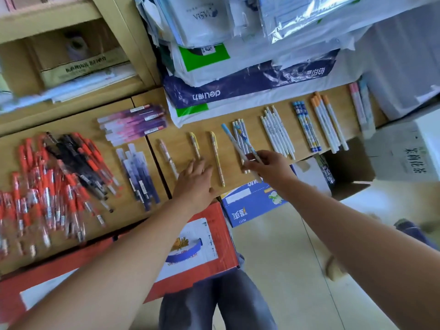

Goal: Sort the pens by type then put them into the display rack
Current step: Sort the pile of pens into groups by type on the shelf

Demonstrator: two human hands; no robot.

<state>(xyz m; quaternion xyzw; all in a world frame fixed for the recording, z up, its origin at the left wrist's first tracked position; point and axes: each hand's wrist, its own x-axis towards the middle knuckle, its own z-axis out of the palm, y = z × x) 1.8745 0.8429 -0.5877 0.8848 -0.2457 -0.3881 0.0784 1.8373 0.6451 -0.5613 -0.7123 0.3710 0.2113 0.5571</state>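
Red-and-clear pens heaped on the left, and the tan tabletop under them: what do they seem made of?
The red-and-clear pens look like plastic: see-through glossy barrels with red grips, though blur hides detail. The tan tabletop looks like wood-grain laminate or veneer, smooth and fairly matte, with faint grain streaks; solid wood cannot be ruled out.

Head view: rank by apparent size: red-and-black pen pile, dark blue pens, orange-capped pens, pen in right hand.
1. red-and-black pen pile
2. dark blue pens and orange-capped pens: about alike, not ranked
3. blue-capped pen in the right hand
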